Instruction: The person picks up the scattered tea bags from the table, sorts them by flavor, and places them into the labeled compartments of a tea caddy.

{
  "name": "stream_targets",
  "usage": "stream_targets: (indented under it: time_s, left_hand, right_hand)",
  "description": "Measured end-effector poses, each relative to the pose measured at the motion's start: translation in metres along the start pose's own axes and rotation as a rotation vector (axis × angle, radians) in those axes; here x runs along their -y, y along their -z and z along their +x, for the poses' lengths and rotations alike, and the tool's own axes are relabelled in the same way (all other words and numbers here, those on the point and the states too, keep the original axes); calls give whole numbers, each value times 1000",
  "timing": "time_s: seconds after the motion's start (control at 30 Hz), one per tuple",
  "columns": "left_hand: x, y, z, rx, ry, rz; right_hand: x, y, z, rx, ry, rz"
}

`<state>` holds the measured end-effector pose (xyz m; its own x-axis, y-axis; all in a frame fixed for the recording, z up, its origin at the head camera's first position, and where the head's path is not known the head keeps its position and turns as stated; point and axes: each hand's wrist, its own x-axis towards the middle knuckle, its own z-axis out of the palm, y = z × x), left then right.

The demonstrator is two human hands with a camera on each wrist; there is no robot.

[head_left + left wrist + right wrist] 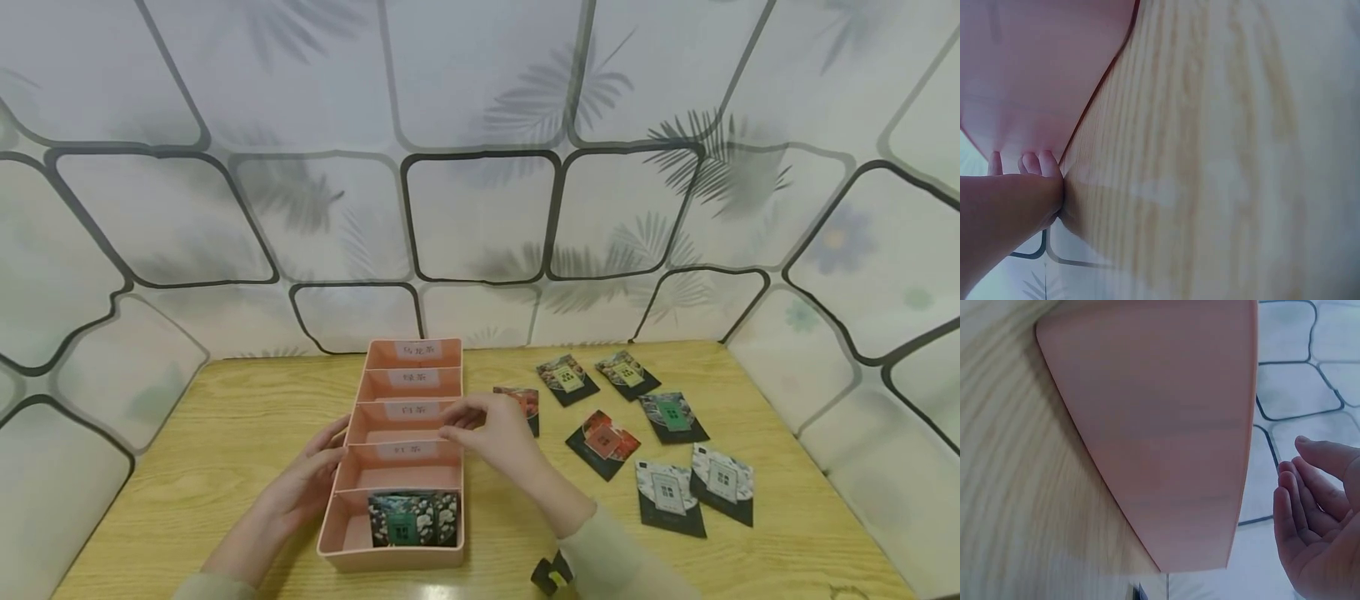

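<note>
Touching left hand, pink divided box, right hand above opposite side

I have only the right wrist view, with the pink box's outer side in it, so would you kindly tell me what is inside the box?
Observer: The head view shows dark floral packets in the compartment of the pink box nearest the person.

Operator: Thank you. Where is the left hand?

Observer: The left hand rests against the outside of the box's left wall.

Operator: And how many packets lie outside the box, please?

Observer: Seven loose packets show on the table to its right, one partly hidden behind the right hand.
</note>
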<state>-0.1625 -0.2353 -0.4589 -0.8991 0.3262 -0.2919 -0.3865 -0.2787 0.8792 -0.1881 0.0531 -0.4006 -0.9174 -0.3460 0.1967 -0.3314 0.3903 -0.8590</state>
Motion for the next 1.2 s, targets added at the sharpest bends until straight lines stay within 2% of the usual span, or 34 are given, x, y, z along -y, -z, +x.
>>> stream_targets:
  time_s: [0.33,0.57,0.77,1.2]
  left_hand:
    - [0,-1,0,1,0,14]
    - [0,-1,0,5,-3,7]
    - [0,0,0,3,-4,17]
    - [-1,-2,1,-15,11,22]
  right_hand:
    - [-23,23,19,-49,-50,-27]
    - [-38,40,26,-46,-166,28]
    - [-51,48,32,-64,-170,-76]
    - [-94,58,37,-66,-214,-74]
